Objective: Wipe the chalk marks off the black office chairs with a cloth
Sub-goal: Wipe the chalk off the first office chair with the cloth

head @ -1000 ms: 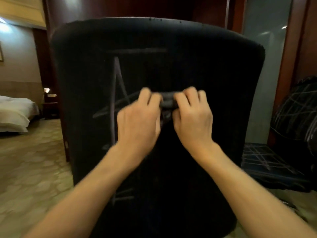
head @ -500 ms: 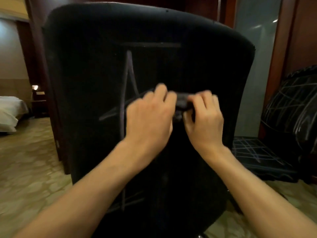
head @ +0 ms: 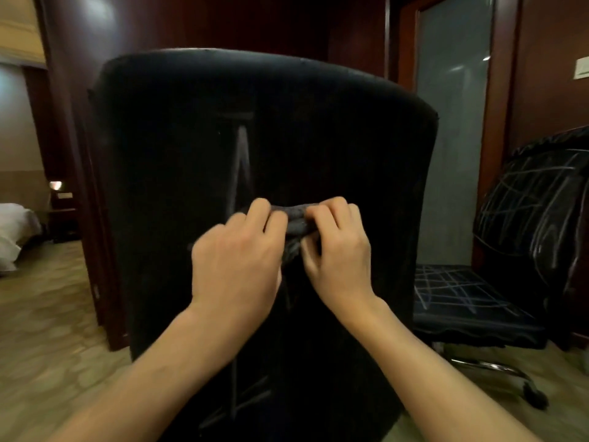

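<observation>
Dark wood walls [head: 223, 23], patterned carpet [head: 47, 330]

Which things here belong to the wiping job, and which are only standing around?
For the job:
cloth, held by left hand and right hand
near chair with chalk marks
second chair, also chalked

Not for the job:
bed
lamp
door
wall switch

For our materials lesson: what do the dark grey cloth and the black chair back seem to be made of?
Dark grey cloth: soft woven or knitted fabric, probably; it bunches between the left hand and right hand.
Black chair back: matt fabric or mesh upholstery, seemingly; it shows no shine and holds pale chalk lines.
</observation>
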Action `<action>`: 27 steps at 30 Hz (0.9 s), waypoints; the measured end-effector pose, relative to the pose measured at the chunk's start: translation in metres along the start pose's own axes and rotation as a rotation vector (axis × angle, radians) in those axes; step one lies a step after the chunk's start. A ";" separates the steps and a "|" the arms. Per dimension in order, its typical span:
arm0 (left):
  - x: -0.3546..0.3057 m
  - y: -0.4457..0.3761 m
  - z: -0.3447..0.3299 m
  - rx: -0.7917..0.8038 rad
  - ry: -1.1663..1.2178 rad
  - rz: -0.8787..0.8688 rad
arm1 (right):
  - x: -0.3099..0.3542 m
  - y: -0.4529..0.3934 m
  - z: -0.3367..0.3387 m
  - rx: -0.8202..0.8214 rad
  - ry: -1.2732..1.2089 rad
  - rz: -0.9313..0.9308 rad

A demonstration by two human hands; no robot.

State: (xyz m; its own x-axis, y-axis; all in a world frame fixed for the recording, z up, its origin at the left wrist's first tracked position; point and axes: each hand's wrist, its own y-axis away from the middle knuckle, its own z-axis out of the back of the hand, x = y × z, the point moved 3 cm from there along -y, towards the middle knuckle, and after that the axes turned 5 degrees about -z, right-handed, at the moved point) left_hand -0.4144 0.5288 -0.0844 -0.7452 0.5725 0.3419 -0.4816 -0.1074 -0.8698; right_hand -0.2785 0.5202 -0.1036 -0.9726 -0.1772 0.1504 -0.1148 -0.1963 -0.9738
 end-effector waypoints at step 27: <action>0.007 0.022 -0.011 -0.151 0.151 0.165 | 0.014 0.008 0.002 -0.061 0.117 0.022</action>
State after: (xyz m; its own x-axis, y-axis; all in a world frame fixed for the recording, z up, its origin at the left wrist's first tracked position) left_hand -0.4251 0.5392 -0.1054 -0.7250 0.6734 0.1444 -0.2768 -0.0930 -0.9564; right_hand -0.2926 0.5137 -0.1091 -0.9915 -0.0659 0.1118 -0.1022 -0.1344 -0.9857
